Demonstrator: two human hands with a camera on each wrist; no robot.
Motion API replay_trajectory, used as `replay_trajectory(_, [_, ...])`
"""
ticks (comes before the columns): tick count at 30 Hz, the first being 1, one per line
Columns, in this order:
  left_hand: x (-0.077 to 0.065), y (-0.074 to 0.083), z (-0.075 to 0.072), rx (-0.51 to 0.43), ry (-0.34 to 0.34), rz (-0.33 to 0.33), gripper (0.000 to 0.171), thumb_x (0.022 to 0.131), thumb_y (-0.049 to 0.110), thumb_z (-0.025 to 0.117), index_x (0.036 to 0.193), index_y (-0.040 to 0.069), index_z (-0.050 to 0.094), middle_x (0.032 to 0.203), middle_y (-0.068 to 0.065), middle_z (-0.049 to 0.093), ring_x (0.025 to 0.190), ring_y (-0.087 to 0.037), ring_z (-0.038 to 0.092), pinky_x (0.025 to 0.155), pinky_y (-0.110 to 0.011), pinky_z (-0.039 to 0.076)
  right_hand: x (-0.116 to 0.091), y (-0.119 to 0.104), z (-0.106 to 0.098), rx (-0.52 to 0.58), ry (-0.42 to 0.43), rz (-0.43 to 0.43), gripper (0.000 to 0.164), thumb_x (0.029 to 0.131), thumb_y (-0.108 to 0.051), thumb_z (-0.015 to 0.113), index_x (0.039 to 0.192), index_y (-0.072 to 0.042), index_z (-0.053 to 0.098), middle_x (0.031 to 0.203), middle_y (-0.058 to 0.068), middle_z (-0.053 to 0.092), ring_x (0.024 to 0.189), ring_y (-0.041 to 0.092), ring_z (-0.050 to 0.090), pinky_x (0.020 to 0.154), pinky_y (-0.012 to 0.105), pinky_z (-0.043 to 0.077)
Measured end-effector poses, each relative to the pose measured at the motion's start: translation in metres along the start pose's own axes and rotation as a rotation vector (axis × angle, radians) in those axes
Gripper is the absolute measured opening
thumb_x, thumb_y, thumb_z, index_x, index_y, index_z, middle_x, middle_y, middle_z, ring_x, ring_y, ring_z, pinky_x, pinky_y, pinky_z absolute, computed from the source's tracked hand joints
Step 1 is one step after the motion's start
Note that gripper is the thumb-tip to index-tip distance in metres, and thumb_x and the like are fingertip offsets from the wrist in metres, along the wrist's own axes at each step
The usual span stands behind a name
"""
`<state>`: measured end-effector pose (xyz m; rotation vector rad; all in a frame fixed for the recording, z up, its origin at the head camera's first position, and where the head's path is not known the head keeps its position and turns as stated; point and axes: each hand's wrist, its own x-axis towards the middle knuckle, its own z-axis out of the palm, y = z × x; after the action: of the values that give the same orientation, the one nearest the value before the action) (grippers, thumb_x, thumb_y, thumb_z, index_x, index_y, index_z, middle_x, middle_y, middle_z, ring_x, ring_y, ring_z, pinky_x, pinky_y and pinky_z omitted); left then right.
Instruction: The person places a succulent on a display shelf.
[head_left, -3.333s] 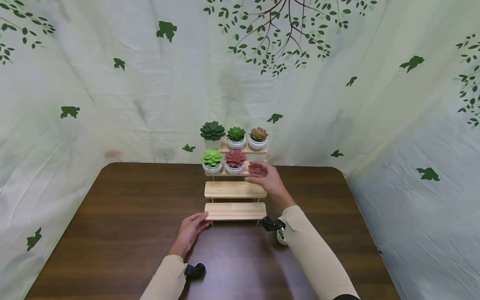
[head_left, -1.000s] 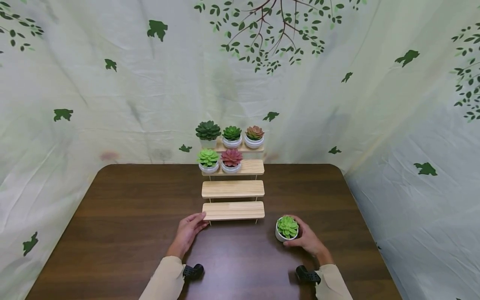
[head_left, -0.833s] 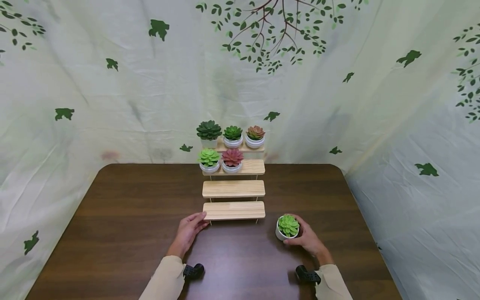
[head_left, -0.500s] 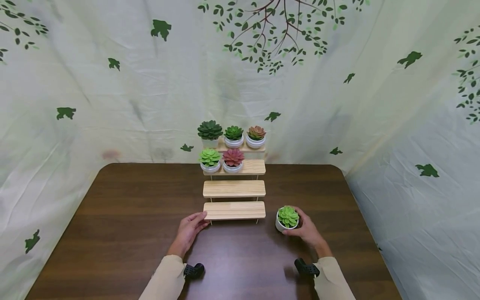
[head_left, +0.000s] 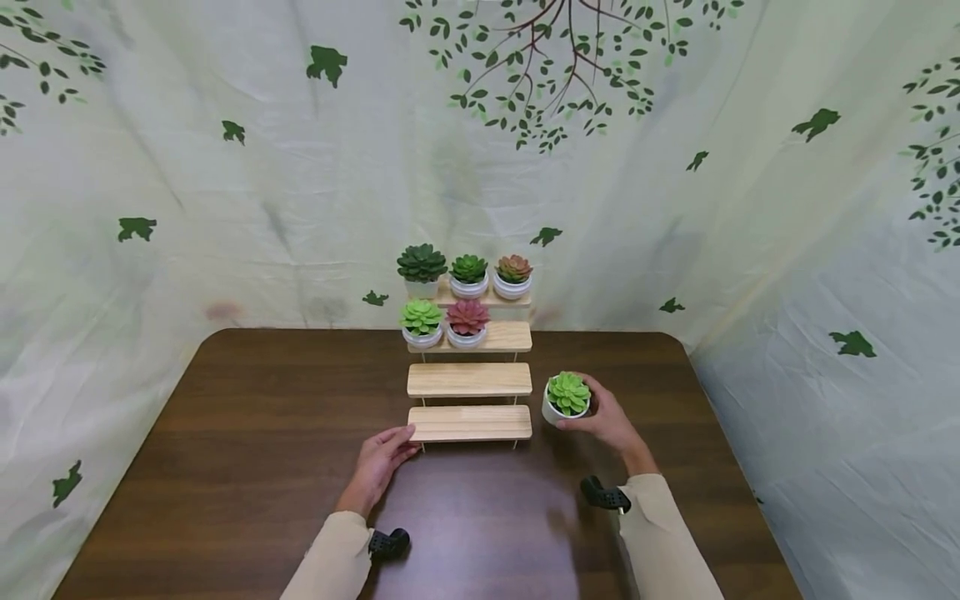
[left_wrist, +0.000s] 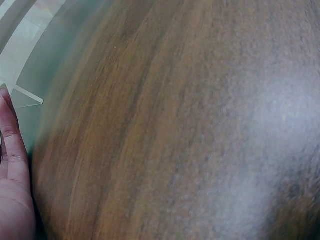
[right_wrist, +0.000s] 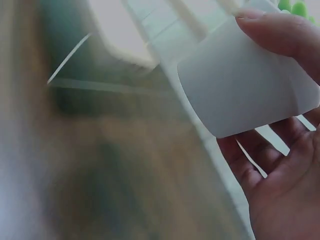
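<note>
My right hand (head_left: 611, 421) grips a potted succulent (head_left: 567, 394), bright green in a white pot, beside the right end of the shelf's lower tiers. In the right wrist view the white pot (right_wrist: 245, 75) tilts between the thumb and the fingers, up off the table. At the bottom tier (head_left: 470, 423) of the wooden stepped shelf, my left hand (head_left: 377, 464) pinches the left end, thumb on top and fingers below. The left wrist view catches only part of that hand (left_wrist: 12, 170) at its left edge.
The top tier bears a dark green succulent (head_left: 422, 262), a green one (head_left: 469, 269) and an orange-brown one (head_left: 513, 269). On the second tier (head_left: 510, 336) sit a light green succulent (head_left: 422, 317) and a red one (head_left: 468, 317). A leaf-print curtain (head_left: 337, 183) hangs behind the brown table (head_left: 285, 400).
My right hand came down from the second tier, took hold of the potted succulent on the table and has lifted it forward and slightly left. The left hand stays at the bottom tier.
</note>
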<state>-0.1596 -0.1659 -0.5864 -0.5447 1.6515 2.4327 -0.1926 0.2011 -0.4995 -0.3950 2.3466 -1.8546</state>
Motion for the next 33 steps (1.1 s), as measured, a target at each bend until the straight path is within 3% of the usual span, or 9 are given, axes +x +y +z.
replay_trajectory(4, [0.001, -0.003, 0.002, -0.001, -0.011, 0.004, 0.008, 0.093, 0.007, 0.064, 0.09, 0.002, 0.07, 0.081, -0.004, 0.068, 0.076, -0.012, 0.067, 0.075, -0.026, 0.058, 0.008, -0.031, 0.0, -0.049, 0.033, 0.028, 0.075, 0.071, 0.009, 0.079, 0.136, 0.007, 0.042, 0.129, 0.024, 0.051, 0.107, 0.012, 0.052, 0.088, 0.021, 0.044])
replay_trajectory(11, [0.0, -0.002, 0.002, -0.003, 0.002, 0.008, 0.009, 0.093, 0.005, 0.062, 0.087, 0.003, 0.069, 0.079, -0.003, 0.068, 0.074, -0.012, 0.067, 0.073, -0.025, 0.058, 0.039, -0.028, 0.004, -0.053, 0.086, 0.033, 0.076, 0.072, 0.004, 0.081, 0.138, 0.002, 0.043, 0.134, 0.022, 0.05, 0.118, 0.031, 0.048, 0.099, 0.04, 0.043])
replay_trajectory(25, [0.0, -0.002, -0.001, -0.006, -0.001, 0.013, 0.007, 0.092, 0.007, 0.065, 0.09, 0.002, 0.069, 0.079, -0.004, 0.069, 0.075, -0.013, 0.067, 0.074, -0.026, 0.058, 0.07, -0.057, 0.02, -0.061, 0.112, 0.041, 0.076, 0.076, -0.005, 0.081, 0.141, -0.001, 0.041, 0.137, 0.018, 0.049, 0.123, 0.029, 0.048, 0.106, 0.044, 0.039])
replay_trajectory(33, [-0.003, 0.0, -0.001, 0.003, 0.005, 0.012, 0.008, 0.092, 0.008, 0.065, 0.091, 0.0, 0.068, 0.079, -0.004, 0.068, 0.075, -0.013, 0.067, 0.073, -0.025, 0.058, 0.084, -0.064, 0.028, 0.034, 0.135, 0.049, 0.079, 0.077, -0.002, 0.079, 0.143, 0.0, 0.035, 0.141, 0.019, 0.045, 0.128, 0.03, 0.045, 0.108, 0.042, 0.038])
